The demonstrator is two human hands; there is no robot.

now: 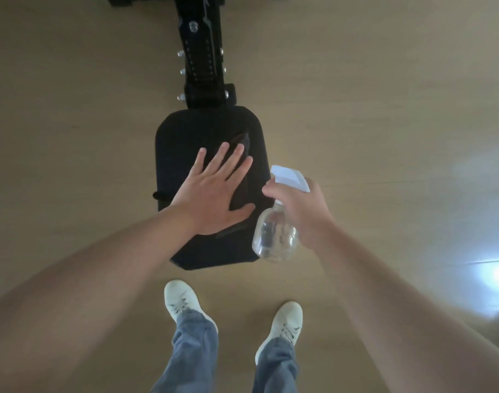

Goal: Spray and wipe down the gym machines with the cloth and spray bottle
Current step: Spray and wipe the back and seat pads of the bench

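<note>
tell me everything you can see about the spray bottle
The spray bottle has a clear, rounded plastic body and a white trigger head. How much liquid it holds is hard to tell. The right hand grips its neck, forefinger at the trigger, holding it tilted in the air at the right edge of the black seat pad.

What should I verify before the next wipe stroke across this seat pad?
1. Cloth lies flat on the seat pad: ok.
2. Left hand presses the cloth with straight fingers: ok.
3. Right hand grips the spray bottle: ok.
4. Bottle held off to the pad's side, out of the wiping path: ok.
5. Liquid left in the bottle: cannot tell.
6. Pad surface already sprayed: cannot tell.
</note>
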